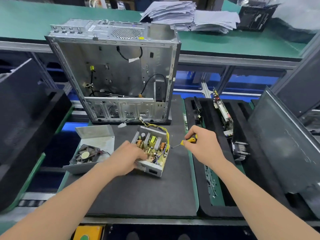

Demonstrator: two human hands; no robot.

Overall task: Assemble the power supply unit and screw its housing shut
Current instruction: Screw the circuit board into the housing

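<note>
The open power supply unit (152, 149) lies on the black mat, its yellow circuit board, heat sinks and yellow wires exposed. My left hand (127, 158) grips its near left corner, fingers over the board's edge. My right hand (202, 144) holds a yellow-handled screwdriver (187, 140); its tip points left and ends just off the unit's right side. The unit's metal cover (97, 135) lies open-side up to the left, with a black fan (85, 155) resting in it.
An empty computer case (117, 73) stands on its side behind the unit. A black foam tray (242, 153) on the right holds circuit cards and a heat sink. Dark panels lean at the far left and right. Paper stacks (190, 16) lie on the green shelf behind.
</note>
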